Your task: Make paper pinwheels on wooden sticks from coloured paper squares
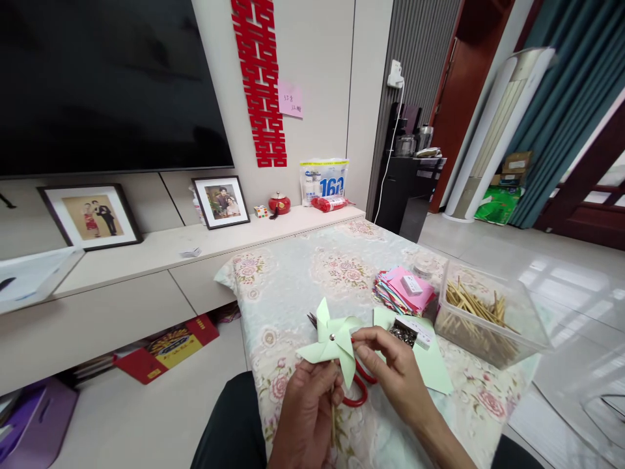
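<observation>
A pale green paper pinwheel (333,344) with a metal pin at its centre is held up over the floral tablecloth (303,286). My left hand (307,417) is closed around its thin wooden stick (333,413) from below. My right hand (395,374) pinches one blade of the pinwheel at its right side. Red-handled scissors (359,391) lie on the cloth under my hands.
A clear plastic box of wooden sticks (481,319) stands at the right, beside a stack of coloured paper squares (403,290), a small box of pins (405,333) and a green sheet (432,368). A TV shelf with framed photos (222,202) runs along the wall at the left.
</observation>
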Tool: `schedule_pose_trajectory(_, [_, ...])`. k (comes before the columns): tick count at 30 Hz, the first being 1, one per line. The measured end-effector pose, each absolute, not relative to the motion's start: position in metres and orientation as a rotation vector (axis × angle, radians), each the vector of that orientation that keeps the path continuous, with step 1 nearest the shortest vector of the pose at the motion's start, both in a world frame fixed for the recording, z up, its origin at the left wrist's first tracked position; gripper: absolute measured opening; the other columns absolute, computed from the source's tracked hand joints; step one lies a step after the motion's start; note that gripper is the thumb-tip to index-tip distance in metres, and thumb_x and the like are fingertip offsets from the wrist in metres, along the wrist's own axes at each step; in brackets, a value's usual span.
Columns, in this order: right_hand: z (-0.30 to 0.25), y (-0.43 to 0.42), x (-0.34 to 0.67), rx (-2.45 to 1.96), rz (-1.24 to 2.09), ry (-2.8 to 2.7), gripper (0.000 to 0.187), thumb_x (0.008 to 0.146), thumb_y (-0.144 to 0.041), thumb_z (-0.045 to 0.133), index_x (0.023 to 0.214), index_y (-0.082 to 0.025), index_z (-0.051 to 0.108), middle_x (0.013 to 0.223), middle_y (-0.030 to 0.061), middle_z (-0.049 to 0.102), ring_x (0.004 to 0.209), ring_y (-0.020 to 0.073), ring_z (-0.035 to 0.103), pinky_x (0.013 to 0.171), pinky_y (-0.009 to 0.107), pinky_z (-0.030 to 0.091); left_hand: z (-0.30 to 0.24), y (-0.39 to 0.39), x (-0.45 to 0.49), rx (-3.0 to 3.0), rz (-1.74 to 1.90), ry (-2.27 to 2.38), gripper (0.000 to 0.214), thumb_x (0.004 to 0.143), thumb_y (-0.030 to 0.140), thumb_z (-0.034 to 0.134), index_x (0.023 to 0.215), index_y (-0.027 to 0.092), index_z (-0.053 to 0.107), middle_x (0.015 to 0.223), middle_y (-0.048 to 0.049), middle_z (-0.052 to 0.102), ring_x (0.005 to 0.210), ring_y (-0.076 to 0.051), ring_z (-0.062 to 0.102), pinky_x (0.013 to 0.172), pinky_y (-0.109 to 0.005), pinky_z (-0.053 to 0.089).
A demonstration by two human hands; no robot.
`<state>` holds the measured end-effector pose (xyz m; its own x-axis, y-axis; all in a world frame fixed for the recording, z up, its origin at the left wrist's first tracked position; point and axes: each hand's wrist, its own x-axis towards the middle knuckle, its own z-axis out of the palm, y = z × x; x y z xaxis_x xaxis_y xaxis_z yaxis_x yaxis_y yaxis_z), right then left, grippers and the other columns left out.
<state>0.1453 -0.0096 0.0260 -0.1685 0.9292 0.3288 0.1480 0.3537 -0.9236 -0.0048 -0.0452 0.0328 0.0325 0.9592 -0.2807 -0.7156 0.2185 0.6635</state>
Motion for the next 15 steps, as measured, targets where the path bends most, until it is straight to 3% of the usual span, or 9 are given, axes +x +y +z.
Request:
schedule_pose_trajectory(8, [0.0211, -0.0025, 0.1394, -0.817, 1.56, -1.173, 0.03, 0.078, -0.044, 0.08, 0.086, -0.016, 0.07, 0.063, -0.0019, 0.063, 0.056, 0.0101, 0.053, 0.06, 0.024, 0.043, 0.0299, -0.0461, -0.0045, 0.354, 1.301, 0.775, 0.029, 0.054, 0.022, 0.09, 0.071, 0.014, 0.069, 0.063, 0.0013, 0.058, 0.055, -0.008, 0.046, 0.047, -0.02, 0.039])
schedule_pose_trajectory(15, [0.0221, -0.0039, 0.14, -0.718, 1.769, -1.044, 0.027, 0.074, -0.036, 0.083, 0.084, -0.015, 0.07, 0.064, 0.0, 0.067, 0.057, 0.0119, 0.06, 0.059, 0.023, 0.042, 0.0304, -0.0482, -0.003, 0.359, 1.271, 0.742, 0.029, 0.056, 0.02, 0.089, 0.079, 0.015, 0.072, 0.062, 0.0022, 0.06, 0.054, -0.007, 0.047, 0.047, -0.019, 0.036])
